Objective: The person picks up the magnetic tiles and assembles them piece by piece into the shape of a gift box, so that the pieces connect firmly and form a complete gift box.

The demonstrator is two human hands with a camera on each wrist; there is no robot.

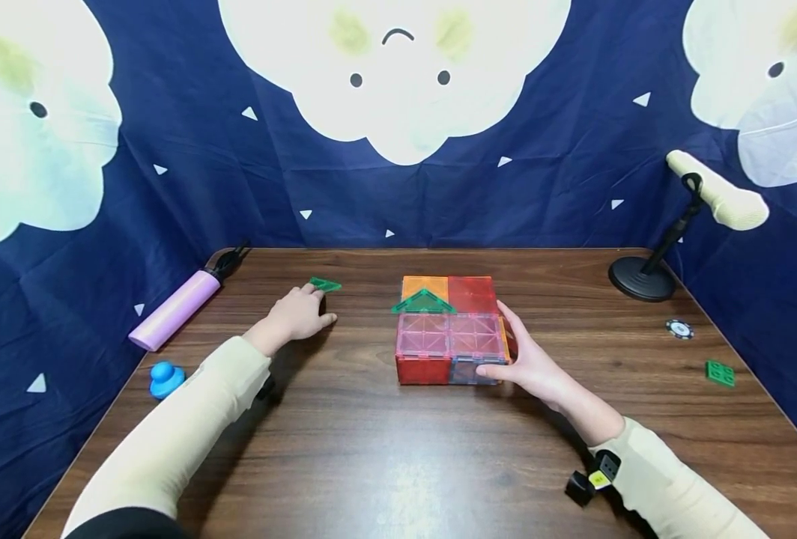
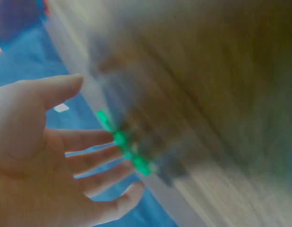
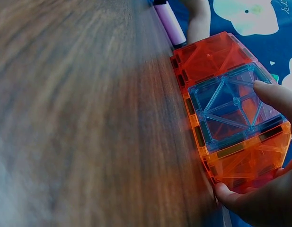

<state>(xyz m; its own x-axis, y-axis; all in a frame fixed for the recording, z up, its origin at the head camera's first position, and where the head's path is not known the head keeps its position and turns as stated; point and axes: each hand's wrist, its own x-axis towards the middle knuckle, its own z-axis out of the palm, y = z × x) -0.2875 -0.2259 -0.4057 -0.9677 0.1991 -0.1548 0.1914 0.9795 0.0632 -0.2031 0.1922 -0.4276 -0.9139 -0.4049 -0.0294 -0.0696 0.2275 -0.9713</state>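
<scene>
A box built of see-through magnetic tiles (image 1: 423, 335) stands mid-table, with pink tiles on top, red and blue at the front, orange and red behind. On its top lies a green triangle tile (image 1: 424, 302). My right hand (image 1: 532, 364) grips the box's right end, thumb against the blue tile (image 3: 221, 111) and fingers round the orange side (image 3: 252, 158). Over at the back left, my left hand (image 1: 295, 314) touches a second green triangle tile (image 1: 326, 284) with nearly straight fingertips; the thumb stands apart. The left wrist view is blurred.
On the left lie a pink-purple tube with a black end (image 1: 176, 311) and a blue knobbed piece (image 1: 166, 379). At right are a black stand holding a cream-covered piece (image 1: 643, 278), a poker chip (image 1: 679, 329) and a green studded brick (image 1: 720, 373). Blue cloth walls border the table.
</scene>
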